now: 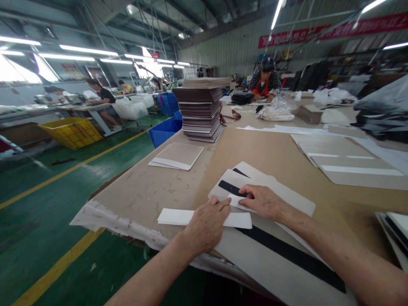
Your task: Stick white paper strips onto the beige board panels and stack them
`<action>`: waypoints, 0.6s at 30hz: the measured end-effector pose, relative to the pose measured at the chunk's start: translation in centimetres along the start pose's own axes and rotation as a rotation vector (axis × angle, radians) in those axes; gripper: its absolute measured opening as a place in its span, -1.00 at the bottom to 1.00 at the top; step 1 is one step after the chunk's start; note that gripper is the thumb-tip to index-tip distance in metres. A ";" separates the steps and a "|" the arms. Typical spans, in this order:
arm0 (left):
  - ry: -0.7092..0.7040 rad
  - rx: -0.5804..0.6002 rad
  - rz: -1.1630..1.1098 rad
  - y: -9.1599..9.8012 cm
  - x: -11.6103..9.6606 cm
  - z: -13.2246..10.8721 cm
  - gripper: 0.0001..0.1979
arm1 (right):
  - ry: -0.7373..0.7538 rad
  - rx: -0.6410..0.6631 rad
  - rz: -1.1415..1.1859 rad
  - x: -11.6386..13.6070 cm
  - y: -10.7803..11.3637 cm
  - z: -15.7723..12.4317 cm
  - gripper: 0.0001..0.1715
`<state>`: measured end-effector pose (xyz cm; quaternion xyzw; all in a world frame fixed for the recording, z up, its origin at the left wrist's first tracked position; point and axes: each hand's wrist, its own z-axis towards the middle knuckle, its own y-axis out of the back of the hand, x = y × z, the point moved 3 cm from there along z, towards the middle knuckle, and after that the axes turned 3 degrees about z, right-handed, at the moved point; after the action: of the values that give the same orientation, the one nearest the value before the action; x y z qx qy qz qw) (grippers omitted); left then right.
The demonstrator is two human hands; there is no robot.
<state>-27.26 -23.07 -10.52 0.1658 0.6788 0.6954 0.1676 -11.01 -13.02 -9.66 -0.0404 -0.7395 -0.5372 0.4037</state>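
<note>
L hand [205,223] half curled over wht strips [241,220], these lapping onto blk strip [290,251] from L; grip vs. press can't tell. R hand [261,202] part-closed, thumb + fingertips at sm. wht piece [234,200], which lies across blk strip btwn both hands' fingertips. Gry panel [251,261] under blk strip. Board stack [201,112] well beyond blk strip, to L.

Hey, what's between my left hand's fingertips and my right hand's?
In the head view, a white piece lies between your left hand and right hand, next to a black band.
</note>
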 end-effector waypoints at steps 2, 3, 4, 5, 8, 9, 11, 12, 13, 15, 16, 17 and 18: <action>0.002 0.000 0.000 -0.3 0.1 0.1 -0.52 | -0.048 0.081 0.046 -1.8 2.2 -1.7 -0.54; 0.005 -0.004 0.004 -0.5 0.2 0.1 -0.51 | -0.080 0.128 0.085 -3.0 3.3 -3.0 -0.48; 0.010 -0.008 0.009 -0.7 0.3 0.1 -0.50 | -0.117 0.163 0.126 -4.3 4.3 -4.4 -0.44; 0.013 -0.012 0.012 -0.9 0.4 0.1 -0.49 | -0.156 0.174 0.164 -5.6 5.1 -6.0 -0.42; 0.017 -0.027 0.000 -1.3 0.6 0.1 -0.46 | -0.265 0.093 0.235 -8.5 6.0 -10.7 -0.47; 0.017 -0.030 -0.007 -1.3 0.6 0.1 -0.44 | -0.297 0.039 0.243 -9.0 5.7 -11.9 -0.51; 0.022 -0.031 -0.014 -1.3 0.7 0.1 -0.42 | -0.359 -0.090 0.249 -9.5 4.7 -13.7 -0.56; 0.026 -0.028 -0.012 -1.3 0.8 0.1 -0.42 | -0.388 -0.157 0.248 -9.6 4.2 -14.3 -0.57; 0.031 -0.023 -0.008 -1.3 0.8 0.1 -0.42 | -0.410 -0.219 0.243 -9.6 3.7 -14.8 -0.57; 0.039 -0.008 0.004 -1.3 0.9 0.2 -0.43 | -0.430 -0.307 0.219 -9.4 2.9 -15.3 -0.56; 0.042 0.001 0.009 -1.3 0.9 0.2 -0.44 | -0.436 -0.335 0.201 -9.4 2.6 -15.4 -0.56; 0.045 0.009 0.016 -1.3 0.9 0.2 -0.44 | -0.442 -0.357 0.185 -9.3 2.4 -15.5 -0.57; 0.048 0.017 0.022 -1.3 0.9 0.3 -0.43 | -0.447 -0.378 0.171 -9.3 2.4 -15.6 -0.58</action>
<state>-27.93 -22.38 -11.82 0.1578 0.6867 0.6952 0.1421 5.05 -21.46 -12.30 -0.2939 -0.6909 -0.6072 0.2601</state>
